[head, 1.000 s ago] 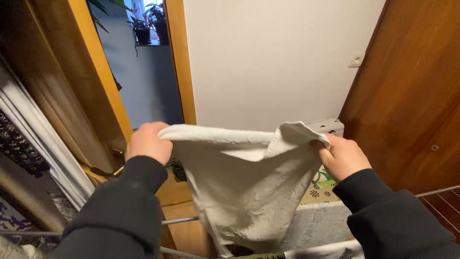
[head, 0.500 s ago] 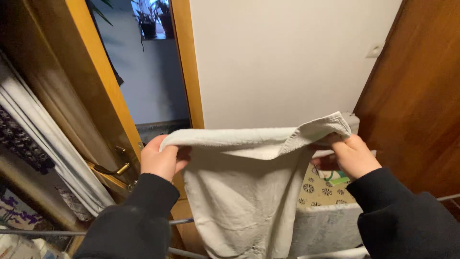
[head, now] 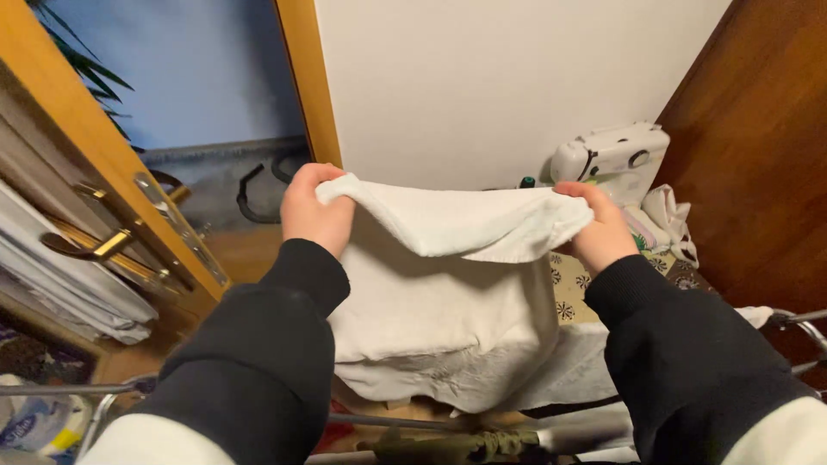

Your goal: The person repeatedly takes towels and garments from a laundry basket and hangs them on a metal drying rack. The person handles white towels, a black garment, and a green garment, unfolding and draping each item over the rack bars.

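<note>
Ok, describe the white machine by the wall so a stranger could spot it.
Look to the corner where the white wall meets the wooden door. Just above the right hand sits a small white sewing machine, the only hard, boxy thing among soft cloths.

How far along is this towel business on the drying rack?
Both hands, left hand and right hand, hold a white towel by its top edge, its top folded over. Its lower end rests on the drying rack. More laundry remains there.
</note>
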